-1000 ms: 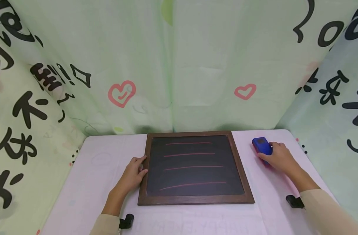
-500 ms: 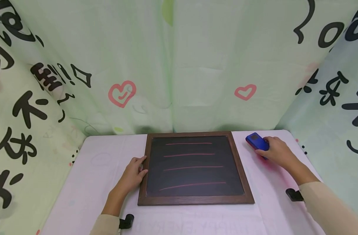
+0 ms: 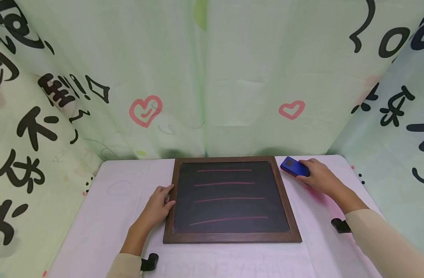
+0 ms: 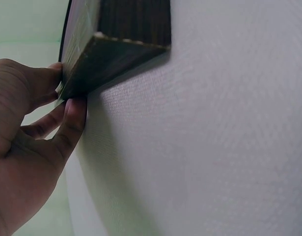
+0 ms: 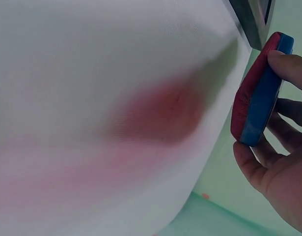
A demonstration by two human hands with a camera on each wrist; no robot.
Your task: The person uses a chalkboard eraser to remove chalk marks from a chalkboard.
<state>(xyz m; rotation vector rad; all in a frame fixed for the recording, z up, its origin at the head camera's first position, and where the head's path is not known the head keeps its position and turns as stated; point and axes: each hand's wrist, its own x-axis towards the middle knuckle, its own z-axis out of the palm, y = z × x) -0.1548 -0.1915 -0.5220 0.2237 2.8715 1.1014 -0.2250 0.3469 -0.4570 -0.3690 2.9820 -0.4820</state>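
Note:
A blackboard [image 3: 229,210] in a brown wooden frame lies on the table, with several pink lines drawn across it. My left hand [image 3: 157,206] holds the left side of its frame, thumb and fingertips on the edge; the left wrist view shows this hand [image 4: 33,132] at the frame's side [image 4: 111,59]. Just past the board's upper right corner, my right hand [image 3: 321,177] grips a blue blackboard eraser [image 3: 294,166]. In the right wrist view the eraser [image 5: 261,96] shows a red felt pad, held off the table between thumb and fingers.
The table [image 3: 128,181] has a pale pinkish-white cover. A light green curtain [image 3: 233,77] with black characters and red hearts hangs behind and at both sides. Each wrist bears a small black camera [image 3: 150,261].
The right hand has carried the eraser left and slightly up in the head view, from the table's right side towards the board's upper right corner. The left hand and the board stay put.

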